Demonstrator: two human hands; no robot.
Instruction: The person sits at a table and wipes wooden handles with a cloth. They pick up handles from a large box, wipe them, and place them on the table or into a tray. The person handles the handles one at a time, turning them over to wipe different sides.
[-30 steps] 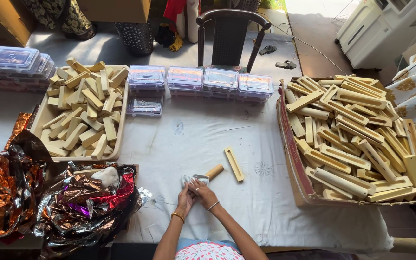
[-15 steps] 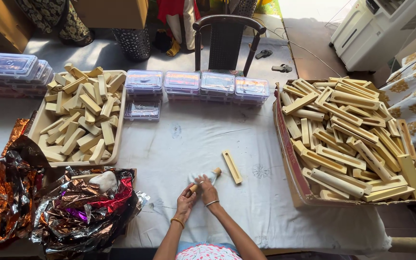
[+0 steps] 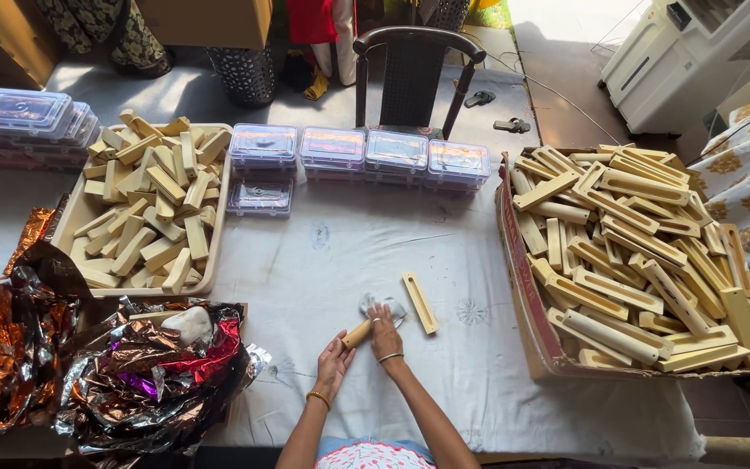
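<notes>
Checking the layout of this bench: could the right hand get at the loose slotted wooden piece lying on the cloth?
Probably yes. The slotted wooden piece lies just beside the right hand, bare cloth between them, though that hand is pressing a white wad.

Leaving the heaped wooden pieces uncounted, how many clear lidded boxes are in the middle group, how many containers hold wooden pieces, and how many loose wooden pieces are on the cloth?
Clear lidded boxes, middle group: 5
Containers of wooden pieces, tray and cardboard box: 2
Loose wooden pieces, grooved bar and rounded stick held by left hand and right hand: 2
Total: 9
</notes>
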